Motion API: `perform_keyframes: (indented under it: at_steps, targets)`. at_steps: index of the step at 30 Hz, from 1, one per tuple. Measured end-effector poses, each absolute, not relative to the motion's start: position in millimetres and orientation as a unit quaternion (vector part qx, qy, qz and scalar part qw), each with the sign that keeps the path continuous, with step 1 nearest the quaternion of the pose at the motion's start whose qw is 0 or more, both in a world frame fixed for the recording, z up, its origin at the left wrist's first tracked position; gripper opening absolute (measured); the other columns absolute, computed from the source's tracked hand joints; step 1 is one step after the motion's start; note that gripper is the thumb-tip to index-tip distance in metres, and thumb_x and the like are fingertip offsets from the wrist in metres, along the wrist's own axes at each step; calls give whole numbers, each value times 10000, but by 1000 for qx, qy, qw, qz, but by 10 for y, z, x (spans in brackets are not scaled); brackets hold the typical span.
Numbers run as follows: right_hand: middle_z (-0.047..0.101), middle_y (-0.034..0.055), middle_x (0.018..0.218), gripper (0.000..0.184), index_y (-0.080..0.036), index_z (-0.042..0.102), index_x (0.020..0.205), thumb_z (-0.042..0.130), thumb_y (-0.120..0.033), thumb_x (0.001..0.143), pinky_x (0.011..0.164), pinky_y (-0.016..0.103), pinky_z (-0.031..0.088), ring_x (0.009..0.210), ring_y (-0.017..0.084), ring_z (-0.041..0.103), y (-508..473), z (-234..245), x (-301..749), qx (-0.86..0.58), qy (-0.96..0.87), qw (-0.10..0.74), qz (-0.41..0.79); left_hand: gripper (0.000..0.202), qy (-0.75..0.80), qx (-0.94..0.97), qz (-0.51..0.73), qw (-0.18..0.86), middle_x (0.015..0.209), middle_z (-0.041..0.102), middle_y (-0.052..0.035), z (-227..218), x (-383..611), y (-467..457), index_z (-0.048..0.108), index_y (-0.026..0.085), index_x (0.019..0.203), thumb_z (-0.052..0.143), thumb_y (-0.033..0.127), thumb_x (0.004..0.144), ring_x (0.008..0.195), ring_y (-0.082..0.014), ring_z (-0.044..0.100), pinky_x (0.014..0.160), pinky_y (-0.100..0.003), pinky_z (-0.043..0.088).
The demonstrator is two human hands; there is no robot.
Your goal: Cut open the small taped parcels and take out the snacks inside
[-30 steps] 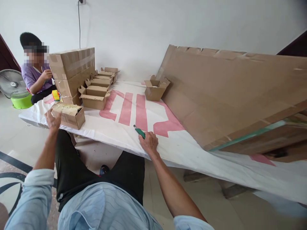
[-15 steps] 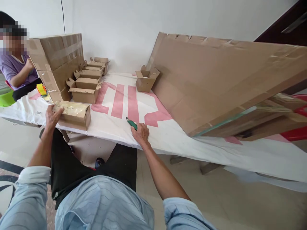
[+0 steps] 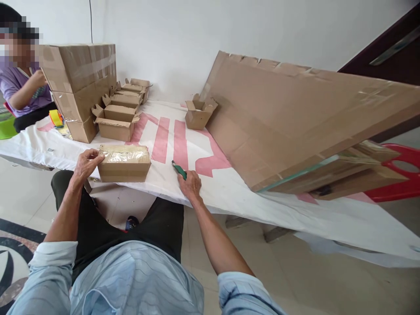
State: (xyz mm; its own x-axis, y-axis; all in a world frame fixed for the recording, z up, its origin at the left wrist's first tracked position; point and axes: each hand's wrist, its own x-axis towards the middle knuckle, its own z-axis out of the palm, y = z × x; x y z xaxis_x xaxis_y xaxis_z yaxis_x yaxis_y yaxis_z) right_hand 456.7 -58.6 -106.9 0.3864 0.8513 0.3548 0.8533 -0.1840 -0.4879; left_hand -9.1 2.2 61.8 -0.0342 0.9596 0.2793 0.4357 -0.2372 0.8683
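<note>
A small cardboard box (image 3: 124,170), its top covered with shiny clear tape, sits at the table's front edge. My left hand (image 3: 88,165) grips the box's left end, fingers over the upper corner. To the right of it, my right hand (image 3: 190,183) is closed around a green utility knife (image 3: 180,169), the tip pointing up and left, apart from the box. Whether the blade is out I cannot tell.
Taped boxes (image 3: 78,87) are stacked at the left, beside a row of open boxes (image 3: 116,124). Another open box (image 3: 198,113) stands by a large leaning carton (image 3: 288,118). A tape roll (image 3: 56,118) lies near a seated person (image 3: 29,87). A red stool (image 3: 403,175) is at the right.
My left hand has moved the taped box to the right and turned it so its long side faces me. My right hand with the knife has hardly moved.
</note>
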Motion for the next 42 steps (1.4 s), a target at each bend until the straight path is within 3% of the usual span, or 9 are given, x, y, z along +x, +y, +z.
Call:
perform_keyframes:
  at_steps: [3, 8, 14, 19, 22, 27, 30, 36, 42]
  targets:
    - [739, 184, 1130, 282, -182, 717, 1105, 577, -407, 1005, 939, 445, 492, 1050, 339, 640, -597, -1055, 4559, -761, -549, 346, 15, 429, 538, 617, 492, 295, 1091, 770, -68, 592, -60, 56, 779, 213, 916, 849, 582, 707, 1033, -281, 694, 905, -387, 578]
    - [730, 152, 1038, 305, -228, 663, 1047, 538, -499, 989, 893, 448, 502, 981, 339, 635, -632, -1016, 4529, -747, -531, 398, 55, 526, 500, 564, 510, 414, 1206, 793, -102, 567, -71, 99, 804, 204, 1029, 823, 628, 718, 1168, -324, 704, 819, -352, 611]
    - [725, 136, 971, 519, -259, 626, 1044, 505, -754, 950, 858, 467, 544, 971, 350, 656, -606, -854, 4386, -708, -495, 489, 126, 428, 491, 572, 488, 440, 1093, 814, -76, 582, -166, 180, 789, 205, 907, 889, 512, 625, 1009, -262, 721, 777, -317, 604]
    - [658, 39, 856, 629, -287, 546, 959, 409, -901, 959, 666, 377, 543, 694, 216, 589, -372, -615, 3885, -633, -480, 564, 227, 417, 497, 586, 474, 429, 930, 771, -32, 632, -168, 202, 782, 209, 889, 885, 484, 594, 846, -202, 672, 738, -304, 592]
    - [629, -6, 824, 658, -283, 545, 941, 512, -940, 937, 616, 331, 527, 612, 156, 535, -262, -426, 3525, -570, -486, 598, 284, 396, 503, 602, 463, 412, 901, 758, -24, 658, -155, 172, 775, 208, 876, 866, 469, 592, 789, -180, 640, 711, -294, 574]
    - [544, -65, 695, 664, -270, 606, 954, 753, -912, 869, 584, 304, 466, 613, 149, 504, -267, -189, 3183, -467, -486, 647, 356, 342, 511, 632, 445, 376, 961, 777, -45, 654, -151, 89, 761, 210, 866, 817, 443, 622, 763, -180, 642, 698, -306, 545]
    - [550, -61, 721, 651, -265, 622, 966, 798, -880, 846, 601, 315, 449, 646, 156, 497, -308, -166, 3162, -482, -486, 643, 344, 328, 509, 646, 436, 365, 952, 787, -61, 632, -157, 50, 762, 205, 882, 806, 421, 638, 770, -198, 670, 702, -319, 526]
    - [615, -26, 824, 571, -247, 664, 1026, 815, -776, 872, 668, 315, 471, 767, 180, 532, -371, -200, 3233, -501, -501, 623, 333, 500, 509, 632, 436, 389, 858, 799, -45, 602, -155, -4, 772, 202, 1103, 818, 385, 640, 790, -237, 727, 695, -322, 525]
    - [624, -17, 862, 526, -244, 666, 1036, 795, -733, 893, 696, 322, 480, 778, 183, 542, -453, -219, 3219, -497, -505, 629, 320, 521, 486, 638, 451, 392, 1269, 796, -99, 610, -136, -74, 796, 204, 1130, 854, 397, 649, 975, -250, 766, 754, -316, 575]
